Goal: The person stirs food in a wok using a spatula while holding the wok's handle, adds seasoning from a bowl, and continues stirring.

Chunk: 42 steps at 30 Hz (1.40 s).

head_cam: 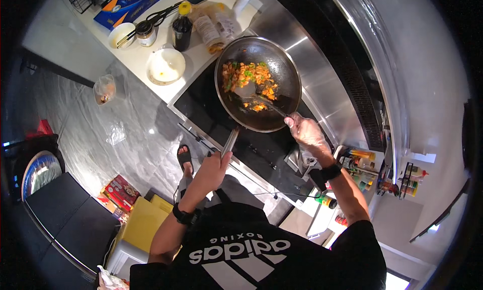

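My left hand (pixel 210 171) grips the metal handle (pixel 229 142) of a dark wok (pixel 279 60) over the black cooktop (pixel 200 97). In my right hand (pixel 306 133) is a cooking spatula (pixel 274 108), its blade down among the food. Chopped orange-brown pieces with bits of green (pixel 249 73) lie mostly on the wok's far side, and a smaller clump (pixel 257 106) sits nearer the handle. The right hand seems to wear a thin clear glove. Part of the spatula's blade is hidden in the food.
On the left counter stand a white bowl (pixel 166 65), a yellow-capped dark bottle (pixel 182 31), a small jar (pixel 145 34), a second bowl (pixel 120 34) and plastic food packages (pixel 211 27). Seasoning bottles (pixel 358 165) stand at right. A range hood (pixel 339 56) borders the cooktop. A bin (pixel 105 90) stands at left.
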### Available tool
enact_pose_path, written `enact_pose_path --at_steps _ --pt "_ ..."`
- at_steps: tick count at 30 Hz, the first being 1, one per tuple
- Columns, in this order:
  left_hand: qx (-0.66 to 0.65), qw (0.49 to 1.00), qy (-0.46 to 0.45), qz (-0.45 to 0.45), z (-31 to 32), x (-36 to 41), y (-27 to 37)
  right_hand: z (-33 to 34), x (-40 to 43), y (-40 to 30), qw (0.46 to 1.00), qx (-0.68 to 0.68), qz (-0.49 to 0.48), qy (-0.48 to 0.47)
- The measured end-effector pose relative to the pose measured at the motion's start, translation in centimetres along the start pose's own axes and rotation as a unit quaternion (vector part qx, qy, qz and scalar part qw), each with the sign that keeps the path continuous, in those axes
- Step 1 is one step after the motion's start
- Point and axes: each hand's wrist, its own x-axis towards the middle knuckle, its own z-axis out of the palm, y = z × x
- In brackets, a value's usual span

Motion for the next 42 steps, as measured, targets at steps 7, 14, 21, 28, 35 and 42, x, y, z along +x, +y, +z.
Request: enact_pose_path --at_steps 7,14,21,28,35,42 --pt "-0.133 0.979 -0.007 -0.156 -3.2 1.0 3.8 -3.1 -2.3 -1.8 0.742 0.556 0.32 -0.192" --pt "-0.104 0.99 0.016 -0.099 -3.1 0.9 3.1 -5.3 -6.0 -2.2 0.763 0.505 0.389 -0.104" --pt "-0.199 0.967 -0.034 -0.156 -5.0 1.1 4.5 -6.0 -3.1 -0.6 0.984 -0.021 0.168 0.057" --pt "-0.165 0.986 0.021 -0.016 -2.1 0.9 1.4 -3.1 1.5 -5.6 0.976 -0.172 0.105 0.085" --pt "-0.219 0.961 -0.06 -0.161 -5.3 1.4 4.3 -2.0 -6.8 -7.5 0.991 -0.077 0.089 0.067" --pt "-0.025 0.997 0.07 0.011 0.0 0.9 -0.3 -4.1 -4.5 -5.8 0.971 0.055 0.216 0.082"
